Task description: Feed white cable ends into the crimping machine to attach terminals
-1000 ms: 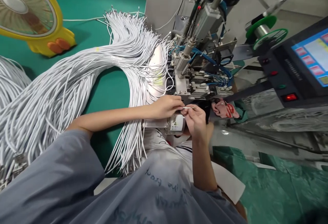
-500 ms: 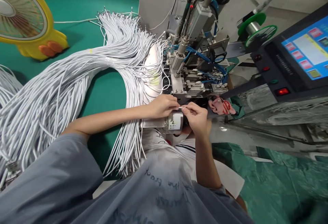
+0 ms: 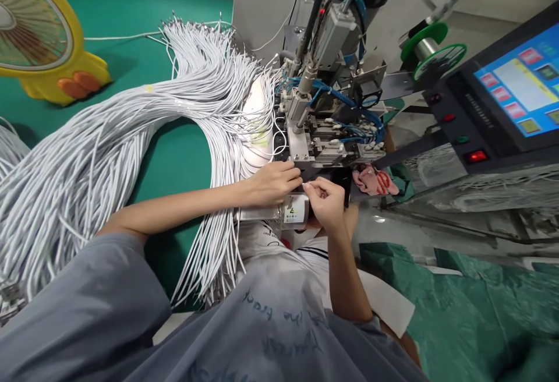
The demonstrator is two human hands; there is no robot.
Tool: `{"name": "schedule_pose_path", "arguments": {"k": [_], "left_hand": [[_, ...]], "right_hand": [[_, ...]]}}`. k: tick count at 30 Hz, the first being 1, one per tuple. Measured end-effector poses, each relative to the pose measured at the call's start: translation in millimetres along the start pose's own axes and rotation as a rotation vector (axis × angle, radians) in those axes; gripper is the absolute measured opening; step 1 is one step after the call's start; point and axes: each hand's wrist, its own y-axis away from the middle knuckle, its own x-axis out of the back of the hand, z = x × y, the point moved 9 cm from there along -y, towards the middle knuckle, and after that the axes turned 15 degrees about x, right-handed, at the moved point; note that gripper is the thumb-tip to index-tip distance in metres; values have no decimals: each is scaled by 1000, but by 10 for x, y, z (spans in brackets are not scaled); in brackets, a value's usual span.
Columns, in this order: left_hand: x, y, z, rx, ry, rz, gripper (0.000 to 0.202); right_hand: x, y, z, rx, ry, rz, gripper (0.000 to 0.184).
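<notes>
Just in front of the machine, my left hand point(image 3: 276, 183) is closed in a pinch, its fingertips close to those of my right hand point(image 3: 325, 200). A short white piece of cable point(image 3: 304, 184) shows between them; both hands seem to pinch it, though its length is hidden by the fingers. Below my hands sits a clear container with a white label point(image 3: 294, 209). A large bundle of white cables point(image 3: 131, 108) spreads over the bench, some strands passing under my left forearm.
The metal machine point(image 3: 305, 120) with blue air tubes stands right behind my hands. A control screen point(image 3: 519, 88) is at the right, near a green wire spool point(image 3: 445, 62). A pink cloth point(image 3: 374, 180) lies beside the machine. A yellow fan point(image 3: 74, 67) stands on the green bench point(image 3: 183, 155).
The view has shifted slightly. My right fingers have curled further and less of the white cable piece shows between my hands. Both hands stay in front of the machine.
</notes>
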Motion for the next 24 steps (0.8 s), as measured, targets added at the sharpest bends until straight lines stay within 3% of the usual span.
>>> {"name": "schedule_pose_path", "arguments": {"k": [4, 7, 11, 13, 18, 24], "left_hand": [[-49, -19, -125, 179, 188, -6, 23], [-165, -8, -182, 280, 324, -98, 24], [-330, 12, -116, 193, 229, -298, 26], [-389, 19, -139, 177, 111, -344, 27], [-499, 28, -187, 161, -6, -374, 31], [-576, 39, -209, 129, -27, -366, 33]], "right_hand": [[-17, 46, 65, -29, -77, 188, 26], [-40, 124, 121, -53, -78, 304, 27], [-109, 126, 335, -100, -79, 145, 25], [-131, 131, 515, -157, -120, 54, 22], [-123, 179, 866, -278, -207, 68, 23], [-288, 216, 928, -330, -277, 51, 22]]}}
